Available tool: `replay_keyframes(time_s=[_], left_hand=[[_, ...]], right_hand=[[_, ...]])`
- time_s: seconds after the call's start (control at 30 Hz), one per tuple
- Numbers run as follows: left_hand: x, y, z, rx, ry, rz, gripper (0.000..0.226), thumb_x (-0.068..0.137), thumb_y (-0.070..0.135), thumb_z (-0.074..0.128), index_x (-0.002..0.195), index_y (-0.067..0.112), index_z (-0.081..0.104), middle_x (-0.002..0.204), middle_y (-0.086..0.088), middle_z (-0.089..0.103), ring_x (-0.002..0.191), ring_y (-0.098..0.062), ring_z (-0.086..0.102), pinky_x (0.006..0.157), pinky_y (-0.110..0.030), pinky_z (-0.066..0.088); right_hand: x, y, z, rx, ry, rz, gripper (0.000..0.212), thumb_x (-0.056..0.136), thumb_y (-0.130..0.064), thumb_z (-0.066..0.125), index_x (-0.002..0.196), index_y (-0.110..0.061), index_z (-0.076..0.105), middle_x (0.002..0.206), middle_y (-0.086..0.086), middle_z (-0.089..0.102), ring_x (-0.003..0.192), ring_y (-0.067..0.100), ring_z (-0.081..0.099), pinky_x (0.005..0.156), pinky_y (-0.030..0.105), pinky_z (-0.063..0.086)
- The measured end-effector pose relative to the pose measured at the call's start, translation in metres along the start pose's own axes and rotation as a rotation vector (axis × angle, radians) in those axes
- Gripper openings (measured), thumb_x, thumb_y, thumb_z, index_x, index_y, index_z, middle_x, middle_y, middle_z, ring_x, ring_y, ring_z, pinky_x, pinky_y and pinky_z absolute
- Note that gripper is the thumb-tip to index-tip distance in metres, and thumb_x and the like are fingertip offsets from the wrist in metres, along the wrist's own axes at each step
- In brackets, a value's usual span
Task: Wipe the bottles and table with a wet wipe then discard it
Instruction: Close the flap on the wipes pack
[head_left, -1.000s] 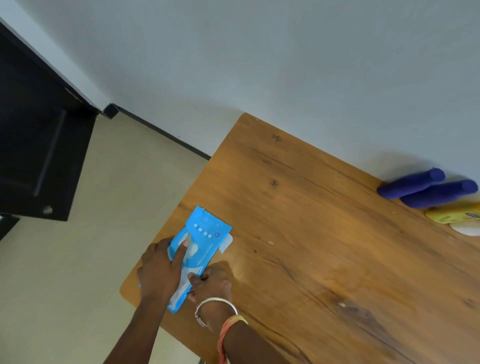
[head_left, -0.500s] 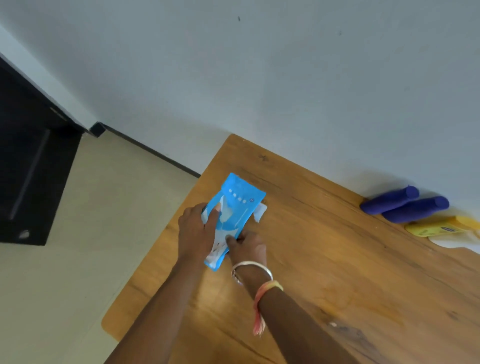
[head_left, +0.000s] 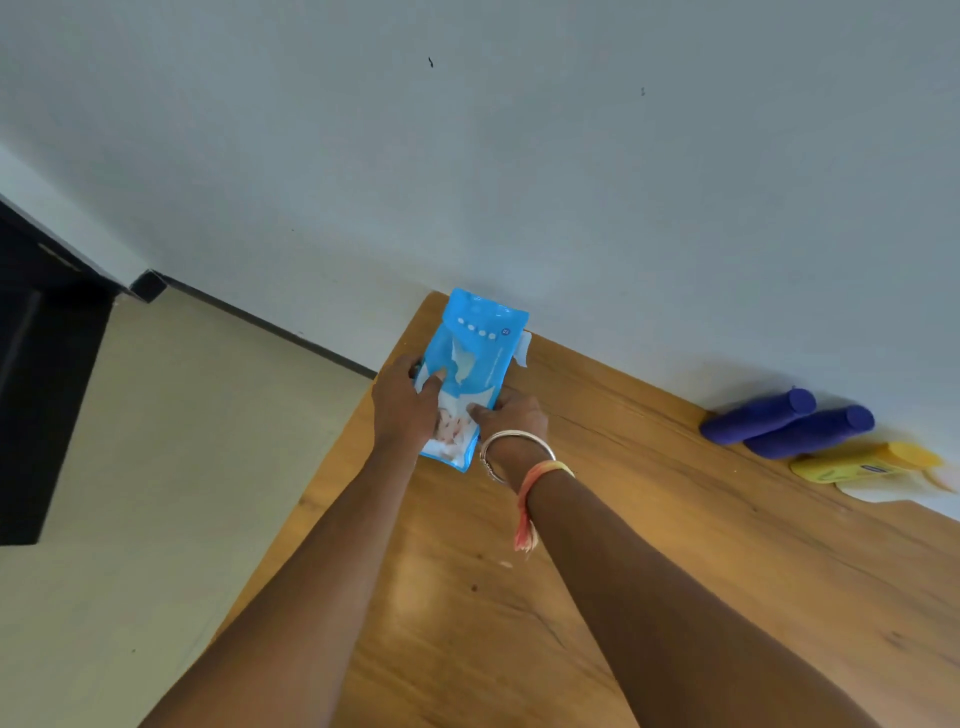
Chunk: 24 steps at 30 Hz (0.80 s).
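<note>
A blue wet-wipe pack (head_left: 480, 338) lies at the far left corner of the wooden table (head_left: 675, 571), against the wall. My left hand (head_left: 402, 402) grips its left edge, thumb on the top face. My right hand (head_left: 514, 413) pinches the pack's lower part from the right. A white tab (head_left: 523, 349) sticks out of the pack's right side. Two dark blue bottles (head_left: 756, 415) (head_left: 813, 431) lie side by side by the wall at the right, with a yellow bottle (head_left: 865, 462) lying next to them.
A white object (head_left: 878, 493) shows partly behind the yellow bottle. The wall runs along the table's far edge. The table's left edge drops to a beige floor (head_left: 156, 467). Dark furniture (head_left: 47, 389) stands at the far left.
Both hands have carried the wipe pack from the near left edge of the table to the far corner by the wall. The view has tilted upward.
</note>
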<state>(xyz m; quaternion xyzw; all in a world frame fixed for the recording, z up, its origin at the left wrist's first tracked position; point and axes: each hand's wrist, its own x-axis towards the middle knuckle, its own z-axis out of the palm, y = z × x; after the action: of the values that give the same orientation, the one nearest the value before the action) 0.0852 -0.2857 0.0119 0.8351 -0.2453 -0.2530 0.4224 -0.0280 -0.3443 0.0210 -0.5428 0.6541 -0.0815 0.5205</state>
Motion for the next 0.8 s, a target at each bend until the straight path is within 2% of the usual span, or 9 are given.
replay_keyframes(time_s=[0.1,0.13,0.2,0.27,0.37,0.43,0.5,0.63,0.8], left_hand=[[0.02,-0.009,-0.002,0.085,0.005,0.031,0.034,0.097,0.029,0.066,0.126,0.012,0.063,0.116,-0.009,0.066,0.109,-0.025,0.063,0.092,-0.042,0.058],[0.025,-0.012,-0.003,0.106,-0.008,0.037,0.034,0.098,0.028,0.066,0.128,0.013,0.062,0.118,-0.01,0.066,0.112,-0.026,0.063,0.094,-0.044,0.058],[0.03,-0.02,-0.002,0.145,-0.032,0.054,0.036,0.097,0.023,0.067,0.132,0.014,0.06,0.122,-0.01,0.066,0.117,-0.027,0.061,0.098,-0.041,0.055],[0.031,-0.026,-0.001,0.204,-0.042,0.078,0.039,0.096,0.022,0.068,0.133,0.017,0.057,0.123,-0.008,0.065,0.119,-0.026,0.059,0.098,-0.037,0.053],[0.022,-0.035,0.002,0.368,-0.017,0.195,0.05,0.094,0.024,0.071,0.138,0.015,0.049,0.132,-0.009,0.061,0.125,-0.029,0.057,0.101,-0.04,0.052],[0.013,-0.039,0.006,0.509,0.012,0.338,0.061,0.096,0.023,0.069,0.148,0.011,0.041,0.147,-0.013,0.052,0.137,-0.032,0.05,0.108,-0.044,0.049],[0.003,-0.041,0.01,0.616,-0.013,0.434,0.063,0.103,0.03,0.057,0.158,0.012,0.032,0.164,-0.015,0.034,0.151,-0.035,0.033,0.118,-0.051,0.038],[-0.005,-0.045,0.015,0.668,-0.102,0.314,0.068,0.109,0.047,0.03,0.164,0.019,0.005,0.173,-0.006,-0.001,0.16,-0.028,-0.001,0.127,-0.054,0.013],[-0.012,-0.05,0.017,0.773,-0.136,0.294,0.073,0.106,0.054,0.027,0.164,0.019,-0.001,0.173,-0.004,-0.01,0.159,-0.03,-0.008,0.126,-0.057,0.013]], right_hand=[[0.004,-0.002,0.017,0.131,-0.031,0.051,0.016,0.083,-0.016,0.082,0.093,-0.006,0.075,0.099,0.015,0.078,0.088,0.033,0.076,0.085,0.047,0.063],[0.007,-0.001,0.022,0.16,-0.032,0.069,0.011,0.082,-0.013,0.083,0.085,-0.009,0.072,0.098,0.016,0.078,0.087,0.034,0.077,0.085,0.048,0.063],[0.01,0.003,0.03,0.169,-0.032,0.087,0.016,0.083,-0.011,0.082,0.075,-0.015,0.068,0.098,0.017,0.078,0.089,0.034,0.076,0.086,0.047,0.062],[0.01,0.006,0.033,0.152,-0.025,0.077,0.006,0.085,-0.01,0.079,0.087,-0.012,0.074,0.097,0.015,0.078,0.088,0.033,0.076,0.086,0.046,0.063],[0.01,0.012,0.032,0.155,-0.022,0.08,0.014,0.085,-0.012,0.08,0.099,-0.011,0.076,0.093,0.012,0.079,0.085,0.03,0.077,0.085,0.045,0.063],[0.01,0.015,0.031,0.139,-0.003,0.083,0.015,0.083,-0.016,0.082,0.096,-0.012,0.076,0.091,0.012,0.079,0.084,0.029,0.077,0.085,0.043,0.063],[0.01,0.016,0.03,0.136,0.022,0.081,0.018,0.082,-0.018,0.084,0.096,-0.011,0.075,0.09,0.01,0.079,0.082,0.027,0.077,0.083,0.04,0.064],[0.01,0.022,0.032,0.141,0.009,0.07,0.015,0.083,-0.022,0.084,0.089,-0.011,0.075,0.082,0.012,0.079,0.075,0.027,0.078,0.08,0.043,0.064],[0.007,0.025,0.023,0.224,0.004,0.161,0.021,0.083,-0.023,0.084,0.071,-0.019,0.067,0.08,0.014,0.078,0.071,0.028,0.077,0.076,0.042,0.065]])
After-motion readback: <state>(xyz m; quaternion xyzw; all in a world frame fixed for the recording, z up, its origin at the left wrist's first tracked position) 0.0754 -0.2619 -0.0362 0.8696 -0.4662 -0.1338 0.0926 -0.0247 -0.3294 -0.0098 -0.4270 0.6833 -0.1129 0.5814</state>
